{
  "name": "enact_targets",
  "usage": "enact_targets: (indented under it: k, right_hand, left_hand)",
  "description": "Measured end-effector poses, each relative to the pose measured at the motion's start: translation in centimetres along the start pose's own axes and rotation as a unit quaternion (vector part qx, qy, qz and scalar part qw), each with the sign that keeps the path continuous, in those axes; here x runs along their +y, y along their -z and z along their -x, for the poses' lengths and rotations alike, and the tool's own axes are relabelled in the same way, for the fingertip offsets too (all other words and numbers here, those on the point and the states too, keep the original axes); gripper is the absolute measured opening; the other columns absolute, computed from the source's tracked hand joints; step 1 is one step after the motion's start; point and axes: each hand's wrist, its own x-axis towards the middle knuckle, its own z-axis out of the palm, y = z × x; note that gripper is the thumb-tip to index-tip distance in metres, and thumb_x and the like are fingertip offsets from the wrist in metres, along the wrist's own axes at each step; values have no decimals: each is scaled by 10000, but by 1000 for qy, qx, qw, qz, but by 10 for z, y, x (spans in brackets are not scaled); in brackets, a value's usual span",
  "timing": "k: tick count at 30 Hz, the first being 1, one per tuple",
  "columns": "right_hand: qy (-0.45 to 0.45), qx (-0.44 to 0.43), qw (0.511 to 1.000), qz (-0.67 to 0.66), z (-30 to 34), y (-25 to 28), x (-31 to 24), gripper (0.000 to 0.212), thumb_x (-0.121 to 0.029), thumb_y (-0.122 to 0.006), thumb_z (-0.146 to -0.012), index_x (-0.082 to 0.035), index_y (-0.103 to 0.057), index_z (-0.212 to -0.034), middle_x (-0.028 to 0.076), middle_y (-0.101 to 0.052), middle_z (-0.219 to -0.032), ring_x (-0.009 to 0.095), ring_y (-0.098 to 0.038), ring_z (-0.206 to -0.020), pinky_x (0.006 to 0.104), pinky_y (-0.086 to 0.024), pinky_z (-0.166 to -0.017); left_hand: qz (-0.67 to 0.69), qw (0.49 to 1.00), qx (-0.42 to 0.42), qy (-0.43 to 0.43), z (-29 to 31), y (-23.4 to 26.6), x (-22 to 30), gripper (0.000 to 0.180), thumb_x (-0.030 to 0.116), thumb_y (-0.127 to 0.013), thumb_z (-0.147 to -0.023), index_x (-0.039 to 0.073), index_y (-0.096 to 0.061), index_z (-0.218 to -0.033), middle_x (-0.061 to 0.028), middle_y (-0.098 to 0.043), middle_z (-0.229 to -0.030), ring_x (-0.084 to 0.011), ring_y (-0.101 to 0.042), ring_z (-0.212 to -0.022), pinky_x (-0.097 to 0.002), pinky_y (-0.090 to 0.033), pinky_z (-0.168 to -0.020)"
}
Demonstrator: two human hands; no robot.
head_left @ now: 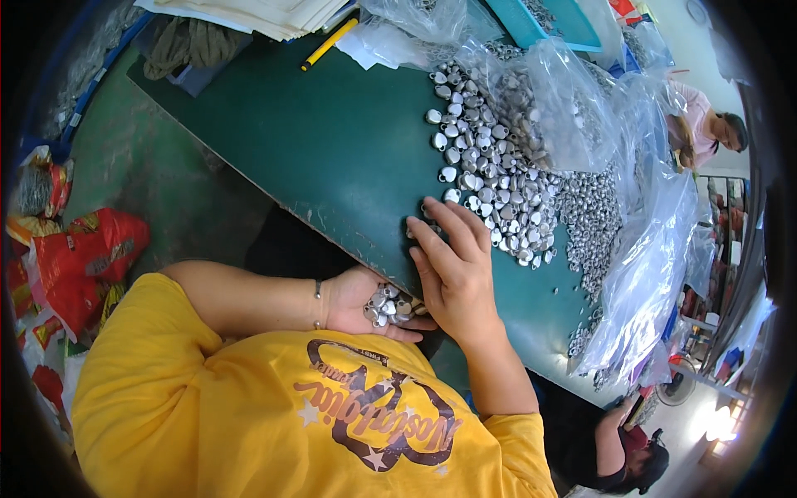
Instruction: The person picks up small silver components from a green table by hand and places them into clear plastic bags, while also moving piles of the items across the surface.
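My left hand [355, 304] is cupped palm up at the table's near edge, holding a handful of small silvery metal charms [388, 305]. Above the green tabletop [332, 141], my right hand [455, 261] is bent with its fingers apart. Its fingertips rest at a few loose charms, partly hidden beneath them. Just beyond it spreads a large pile of rounded, heart-like charms [490, 158], each with a small loop. A second heap of smaller metal pieces [591, 216] lies against it on the right.
Clear plastic bags [643, 274] lie along the right side of the heaps. At the back are a turquoise tray [573, 29], a yellow marker-like stick [330, 45] and stacked papers [257, 15]. Red bags [91, 261] stand on the left. Two other people [706, 124] are at the right.
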Motion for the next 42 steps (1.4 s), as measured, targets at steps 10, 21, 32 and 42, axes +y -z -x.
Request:
enact_targets:
  k: [10,21,32,42]
  right_hand:
    - [96,-76,974,-191,32,2,-17,328,-55,-698,-605,-11,-632,-923,121,-587,-954,279,-544,-853,355,-466,-751]
    - [-203,136,961,130,42,51,81,508,-223,-651,-790,-24,-484,-1226,239,-407,-1301,402,-388,-1187,464,-302,-996]
    - [-208,147,959,124,41,36,65,481,-293,-717,-712,-123,-562,-1134,167,-440,-1220,387,-376,-1113,486,-315,-923]
    - [-198,176,959,104,46,35,65,308,-247,-732,-684,-96,-599,-917,133,-501,-981,324,-457,-925,425,-369,-780]
  left_hand:
    - [135,990,-34,17,4,9,2,391,405,-421,-912,94,-501,-1133,-110,-553,-1111,-254,-560,-994,-435,-455,-886]
    - [22,990,138,23,46,0,20,230,218,-503,-865,11,-545,-956,-150,-544,-940,-207,-541,-731,-259,-423,-481]
    - [132,985,84,-69,90,-66,18,168,177,-479,-870,36,-570,-862,-139,-510,-955,-194,-485,-728,-257,-392,-470]
    - [-45,957,-127,-258,-40,-225,113,182,178,-515,-837,60,-561,-967,-120,-550,-978,-209,-534,-777,-310,-438,-543]
